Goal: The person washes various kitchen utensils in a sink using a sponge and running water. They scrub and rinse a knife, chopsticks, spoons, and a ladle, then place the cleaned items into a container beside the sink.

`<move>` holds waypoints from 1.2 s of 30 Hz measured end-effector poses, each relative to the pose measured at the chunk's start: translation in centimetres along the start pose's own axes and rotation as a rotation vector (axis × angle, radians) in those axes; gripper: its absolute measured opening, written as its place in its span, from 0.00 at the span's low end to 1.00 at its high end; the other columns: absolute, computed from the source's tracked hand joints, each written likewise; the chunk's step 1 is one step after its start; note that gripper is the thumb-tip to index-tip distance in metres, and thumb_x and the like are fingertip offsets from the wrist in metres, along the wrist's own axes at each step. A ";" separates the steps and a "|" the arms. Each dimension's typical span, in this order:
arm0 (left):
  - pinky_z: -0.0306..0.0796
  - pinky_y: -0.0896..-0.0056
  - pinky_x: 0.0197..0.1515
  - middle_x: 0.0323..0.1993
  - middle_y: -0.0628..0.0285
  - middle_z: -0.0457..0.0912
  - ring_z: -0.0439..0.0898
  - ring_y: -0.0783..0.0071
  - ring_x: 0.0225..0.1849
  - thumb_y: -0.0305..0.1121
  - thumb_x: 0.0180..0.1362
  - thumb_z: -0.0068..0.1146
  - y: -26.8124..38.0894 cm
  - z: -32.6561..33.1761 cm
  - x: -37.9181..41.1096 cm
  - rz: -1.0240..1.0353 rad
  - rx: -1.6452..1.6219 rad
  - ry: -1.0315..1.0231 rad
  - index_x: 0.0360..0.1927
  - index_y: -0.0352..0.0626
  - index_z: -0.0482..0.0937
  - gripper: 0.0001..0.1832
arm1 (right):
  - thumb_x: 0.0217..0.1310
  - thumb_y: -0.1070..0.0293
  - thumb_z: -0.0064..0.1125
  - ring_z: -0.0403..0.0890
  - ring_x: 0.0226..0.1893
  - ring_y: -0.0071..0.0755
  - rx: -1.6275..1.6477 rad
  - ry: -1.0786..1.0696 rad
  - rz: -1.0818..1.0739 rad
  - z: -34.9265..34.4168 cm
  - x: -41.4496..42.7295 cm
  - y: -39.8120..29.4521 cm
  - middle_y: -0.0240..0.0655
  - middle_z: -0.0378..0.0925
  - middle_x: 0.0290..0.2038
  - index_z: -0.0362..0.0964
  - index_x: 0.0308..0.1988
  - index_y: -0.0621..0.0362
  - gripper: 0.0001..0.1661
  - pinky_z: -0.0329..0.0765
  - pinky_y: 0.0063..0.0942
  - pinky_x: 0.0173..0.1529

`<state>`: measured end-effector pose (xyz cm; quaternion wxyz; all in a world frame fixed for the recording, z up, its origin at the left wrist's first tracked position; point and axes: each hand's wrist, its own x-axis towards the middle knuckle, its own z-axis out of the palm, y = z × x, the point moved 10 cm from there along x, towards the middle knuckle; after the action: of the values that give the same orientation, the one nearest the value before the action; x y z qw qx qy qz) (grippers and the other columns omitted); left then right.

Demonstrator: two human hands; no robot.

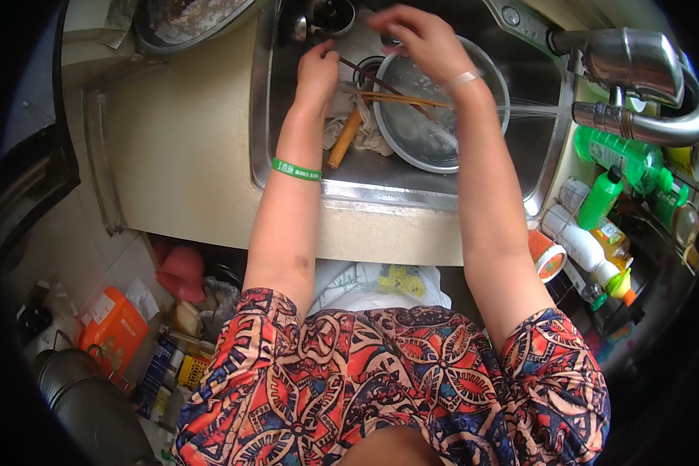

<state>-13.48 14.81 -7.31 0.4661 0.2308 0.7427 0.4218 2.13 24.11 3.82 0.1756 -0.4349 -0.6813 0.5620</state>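
Note:
My left hand (319,73) is over the left side of the steel sink (402,187), its fingers closed at the upper end of a dark chopstick (378,80). That stick slants down to the right over a round metal basin (413,145) holding cloudy water. My right hand (428,43), blurred, hovers over the basin's far rim with fingers apart and nothing visible in them. Light wooden chopsticks (399,99) lie across the basin's left rim, their right ends near my right forearm. Left of the basin, a wooden handle (345,140) rests on a wet, crumpled cloth (376,137).
Water sprays leftward from the faucet (606,116) over the basin. A dark pot or ladle (332,17) occupies the sink's far left corner. A large metal bowl (192,26) with pale residue stands on the counter (180,145). Bottles, including a green one (600,198), crowd the right.

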 end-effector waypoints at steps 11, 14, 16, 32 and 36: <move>0.69 0.57 0.49 0.41 0.45 0.73 0.74 0.46 0.43 0.28 0.54 0.51 5.0 0.2 -6.1 0.265 0.341 0.174 0.44 0.37 0.73 0.14 | 0.53 0.62 0.64 0.64 0.60 0.57 -0.927 -0.058 0.439 1.3 -14.6 18.1 0.54 0.61 0.60 0.64 0.57 0.57 0.33 0.69 0.43 0.60; 0.69 0.54 0.45 0.35 0.47 0.76 0.75 0.47 0.40 0.26 0.54 0.50 4.0 3.9 -8.7 0.384 0.422 -0.010 0.37 0.36 0.74 0.07 | 0.53 0.65 0.63 0.60 0.62 0.59 -1.042 -0.035 0.436 0.8 -13.1 18.8 0.50 0.55 0.64 0.64 0.56 0.53 0.30 0.72 0.45 0.57; 0.70 0.54 0.45 0.35 0.47 0.78 0.77 0.47 0.42 0.26 0.55 0.49 2.1 6.7 -9.4 0.343 0.447 -0.163 0.36 0.36 0.75 0.07 | 0.53 0.68 0.61 0.67 0.57 0.59 -1.077 0.041 0.305 0.3 -12.0 19.2 0.50 0.60 0.61 0.65 0.53 0.53 0.26 0.75 0.45 0.54; 0.75 0.66 0.30 0.47 0.48 0.68 0.77 0.62 0.36 0.18 0.58 0.45 -7.0 13.7 -12.8 -0.463 -0.383 -0.045 0.57 0.40 0.53 0.24 | 0.68 0.57 0.46 0.80 0.28 0.44 -0.224 -0.089 0.471 -0.7 -15.3 12.8 0.46 0.78 0.24 0.74 0.36 0.59 0.18 0.73 0.36 0.38; 0.76 0.55 0.28 0.43 0.43 0.71 0.78 0.56 0.33 0.19 0.62 0.37 -8.0 15.8 -12.7 -0.646 -0.639 -0.107 0.56 0.42 0.54 0.19 | 0.70 0.60 0.43 0.80 0.24 0.28 0.207 -0.020 0.631 0.6 -17.4 13.7 0.36 0.79 0.27 0.74 0.44 0.65 0.20 0.78 0.25 0.32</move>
<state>6.76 7.63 -10.98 0.6594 -0.1466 0.5840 0.4502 16.82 9.87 -4.59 0.0295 -0.5988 -0.4542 0.6590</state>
